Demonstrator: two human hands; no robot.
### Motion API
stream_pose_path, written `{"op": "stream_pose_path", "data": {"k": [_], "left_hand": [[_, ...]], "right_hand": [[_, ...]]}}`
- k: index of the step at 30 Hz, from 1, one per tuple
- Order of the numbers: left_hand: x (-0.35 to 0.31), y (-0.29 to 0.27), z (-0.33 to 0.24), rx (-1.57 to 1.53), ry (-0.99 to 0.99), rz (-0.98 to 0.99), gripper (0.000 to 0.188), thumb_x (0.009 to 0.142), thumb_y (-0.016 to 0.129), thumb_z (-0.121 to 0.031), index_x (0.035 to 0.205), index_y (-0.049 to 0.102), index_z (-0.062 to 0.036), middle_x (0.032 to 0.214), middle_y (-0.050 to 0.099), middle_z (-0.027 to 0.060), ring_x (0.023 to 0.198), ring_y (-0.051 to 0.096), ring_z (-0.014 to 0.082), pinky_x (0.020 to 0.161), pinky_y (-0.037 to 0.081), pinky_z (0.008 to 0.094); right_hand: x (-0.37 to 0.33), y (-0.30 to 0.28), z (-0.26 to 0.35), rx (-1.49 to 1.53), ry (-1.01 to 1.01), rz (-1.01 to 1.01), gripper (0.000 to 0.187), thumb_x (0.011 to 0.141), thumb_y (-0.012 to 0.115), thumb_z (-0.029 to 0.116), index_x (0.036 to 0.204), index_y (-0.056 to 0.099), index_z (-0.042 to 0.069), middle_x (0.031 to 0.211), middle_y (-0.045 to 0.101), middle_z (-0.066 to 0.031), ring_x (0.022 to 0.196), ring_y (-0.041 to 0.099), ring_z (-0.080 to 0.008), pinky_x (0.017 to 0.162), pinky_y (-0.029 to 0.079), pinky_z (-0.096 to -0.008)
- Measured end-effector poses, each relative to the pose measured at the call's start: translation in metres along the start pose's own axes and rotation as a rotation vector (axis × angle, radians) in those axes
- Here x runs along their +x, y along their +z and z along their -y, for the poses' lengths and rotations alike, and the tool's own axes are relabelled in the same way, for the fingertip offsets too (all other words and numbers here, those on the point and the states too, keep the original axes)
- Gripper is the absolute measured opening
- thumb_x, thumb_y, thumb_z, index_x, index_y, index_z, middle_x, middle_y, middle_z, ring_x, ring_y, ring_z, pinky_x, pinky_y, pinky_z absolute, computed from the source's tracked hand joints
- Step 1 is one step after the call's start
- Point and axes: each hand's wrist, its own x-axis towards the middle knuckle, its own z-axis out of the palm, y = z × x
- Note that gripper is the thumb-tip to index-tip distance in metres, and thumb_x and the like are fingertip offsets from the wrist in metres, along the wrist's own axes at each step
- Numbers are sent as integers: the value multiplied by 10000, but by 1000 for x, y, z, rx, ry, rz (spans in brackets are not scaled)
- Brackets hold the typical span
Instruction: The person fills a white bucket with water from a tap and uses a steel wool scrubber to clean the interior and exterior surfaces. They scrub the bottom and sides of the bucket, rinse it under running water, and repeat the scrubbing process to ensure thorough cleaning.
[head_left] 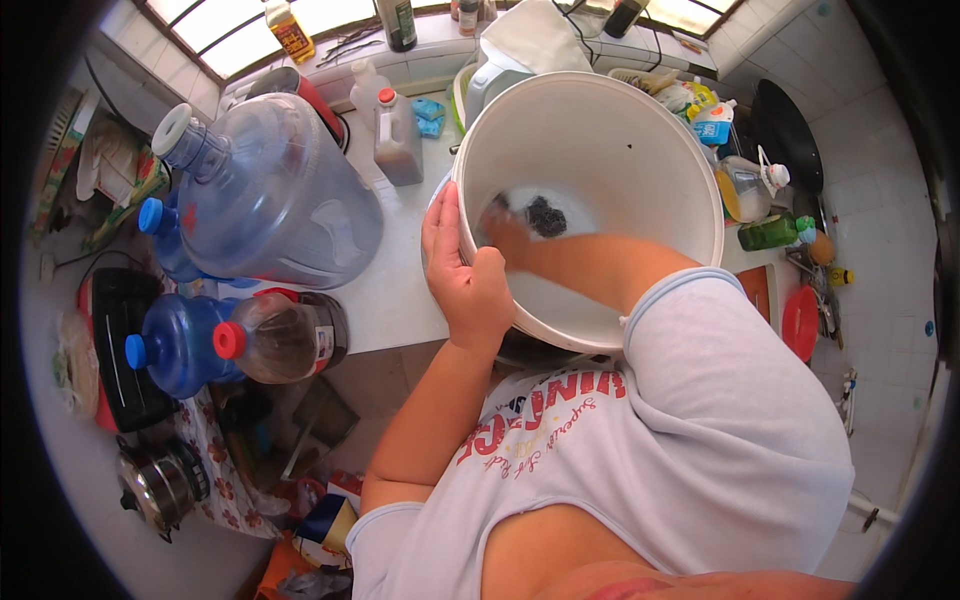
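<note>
A large white bucket (650,150) is tilted with its mouth toward me. My left hand (465,265) grips its left rim, fingers along the outside and thumb at the edge. My right arm reaches over the near rim into the bucket. Deep inside, my right hand (507,238) is close to the left inner wall, smeared by motion, so its fingers cannot be made out. Beside it, a dark, curly clump like a steel wool scourer (545,216) lies at the bottom. Another dark patch shows at my right fingertips, too blurred to name.
A big clear water jug (290,200), smaller blue jugs (178,345) and a red-capped clear jug (285,335) crowd the counter (400,310) at left. Bottles (750,188) and a black wok (787,135) stand at right. A red-capped jug (397,140) is behind.
</note>
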Motion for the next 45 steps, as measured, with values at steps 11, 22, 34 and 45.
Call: {"op": "stream_pose_path", "data": {"k": [11,22,34,45], "left_hand": [[-3,-7,-4,-60,-5,-1,675,731,415,33,1405,422,73,1419,376,183,1318,396,258,1114,296,344],[-1,-12,1,55,9,-15,648,745,430,1,1390,444,66,1406,396,206,1287,432,277,1100,315,343],[0,-9,0,33,-6,-66,628,751,427,3,1375,462,66,1344,467,110,1185,509,185,1017,398,285],[0,-13,-1,32,21,-15,688,710,429,17,1396,450,50,1403,408,129,1250,450,191,1067,345,304]], "right_hand": [[-7,3,-48,7,134,-209,639,839,615,122,1430,380,177,1486,321,-129,1275,402,-334,1011,343,-525],[49,-104,-36,1764,766,-293,163,915,474,148,815,592,98,725,571,-66,595,515,-177,507,413,-375],[-118,-105,67,1419,383,488,345,925,408,331,1133,617,152,1088,611,-83,1046,571,-233,837,468,-505],[-47,-6,14,-58,-397,-373,388,891,557,323,1227,608,134,1320,540,-86,1230,487,-268,939,433,-524]]}}
